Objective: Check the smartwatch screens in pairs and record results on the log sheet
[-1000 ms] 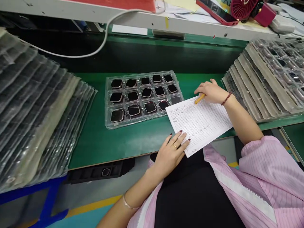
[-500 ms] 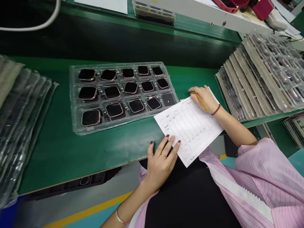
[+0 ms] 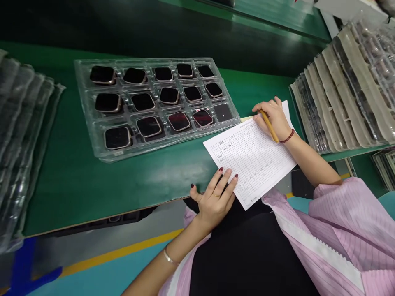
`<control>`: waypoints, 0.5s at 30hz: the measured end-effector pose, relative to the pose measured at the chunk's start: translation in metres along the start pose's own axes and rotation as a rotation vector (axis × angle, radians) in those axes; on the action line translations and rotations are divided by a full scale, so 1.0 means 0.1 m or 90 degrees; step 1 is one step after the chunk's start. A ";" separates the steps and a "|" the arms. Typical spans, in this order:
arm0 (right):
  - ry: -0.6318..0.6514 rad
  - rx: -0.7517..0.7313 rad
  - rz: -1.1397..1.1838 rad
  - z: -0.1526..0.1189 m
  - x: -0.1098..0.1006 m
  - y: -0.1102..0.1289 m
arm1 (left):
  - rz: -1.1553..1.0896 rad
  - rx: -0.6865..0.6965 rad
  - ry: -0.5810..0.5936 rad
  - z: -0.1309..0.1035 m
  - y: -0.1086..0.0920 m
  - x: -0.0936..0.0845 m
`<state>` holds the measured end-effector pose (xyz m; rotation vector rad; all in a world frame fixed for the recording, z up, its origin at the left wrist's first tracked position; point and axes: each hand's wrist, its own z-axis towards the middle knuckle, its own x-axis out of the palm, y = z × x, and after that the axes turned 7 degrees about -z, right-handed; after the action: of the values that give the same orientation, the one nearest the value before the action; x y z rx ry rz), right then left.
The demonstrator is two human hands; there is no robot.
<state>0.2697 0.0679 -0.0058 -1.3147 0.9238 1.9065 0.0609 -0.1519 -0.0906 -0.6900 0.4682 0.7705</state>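
Note:
My left hand (image 3: 216, 201) lies with spread fingers at the table's front edge, its fingertips on the lower left edge of a printed form (image 3: 249, 160). A yellow pen (image 3: 269, 125) is in my right hand (image 3: 273, 119), which rests on the upper right part of the form. Left of the paper, a clear plastic tray (image 3: 108, 155) holds several square watch faces with dark screens, such as one at the front left (image 3: 117, 137). The tray's front right compartment (image 3: 222, 112) has no watch face, only a small white mark.
Stacked clear trays (image 3: 21, 135) stand at the left edge of the green table (image 3: 154, 176). Another leaning stack of trays (image 3: 342, 90) is at the right, close to my right forearm. A raised shelf (image 3: 277, 20) runs along the back.
The camera view has shifted, so the tray appears higher and further left. My right hand still has the pen, and my left hand stays at the form's edge.

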 end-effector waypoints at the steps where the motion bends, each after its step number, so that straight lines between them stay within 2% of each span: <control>1: -0.005 0.001 0.020 -0.01 -0.01 0.04 | -0.001 0.000 -0.004 0.00 0.00 0.01; 4: -0.002 0.035 0.205 -0.11 -0.02 0.35 | 0.004 -0.003 -0.012 0.00 0.00 0.03; 7: 0.088 0.074 0.534 -0.24 0.05 0.81 | 0.017 -0.009 -0.023 0.00 0.00 0.04; 9: 0.140 0.106 0.653 -0.31 0.13 1.06 | 0.019 -0.011 -0.023 0.00 0.00 0.04; 12: 0.165 0.120 0.676 -0.38 0.23 1.23 | 0.013 -0.006 -0.013 -0.03 0.01 0.04; 15: 0.160 0.117 0.634 -0.40 0.25 1.23 | -0.022 -0.020 -0.006 -0.04 0.02 0.04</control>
<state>0.1824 -0.0305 -0.0162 -1.0688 2.1148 2.2609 0.0610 -0.1520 -0.0970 -0.7214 0.4354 0.7489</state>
